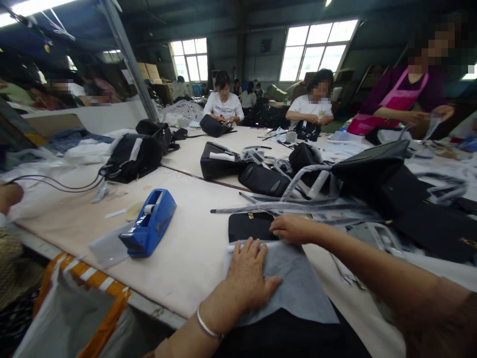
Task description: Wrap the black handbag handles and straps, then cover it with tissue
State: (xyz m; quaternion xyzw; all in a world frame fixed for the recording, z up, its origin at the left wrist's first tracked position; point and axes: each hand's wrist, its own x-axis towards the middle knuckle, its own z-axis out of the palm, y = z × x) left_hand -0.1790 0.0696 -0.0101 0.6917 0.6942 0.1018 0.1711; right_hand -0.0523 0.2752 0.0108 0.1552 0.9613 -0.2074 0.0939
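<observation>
Bright windows (189, 58) break up the dark far wall of the workshop, and from where I sit a long pale table (197, 258) fills the middle of the view. Across it, on the far side, I see two people in white tops (222, 107) bent over black items, and at far right a person in a pink apron (404, 94) holds something clear. My left hand (249, 278), with a silver bangle (204, 323) at the wrist, lies palm down on a thin grey sheet (298, 293), fingers slightly apart and clamped on nothing. My right hand (292, 228) is just beyond it, fingers curled at the right edge of a black flap (240, 228) bearing a gold fitting (251, 216); I cannot tell whether they pinch it. The sheet covers the near part of this flap, in the near centre of the table, and reaches over black material (283, 335) nearest me; I can't make out whether the two join. Plastic-wrapped straps (257, 209) lie just past the flap. To the left stands a blue tape dispenser (154, 226), with a black bag (147, 156) farther back, and more black bags (219, 166) sit at far centre.
</observation>
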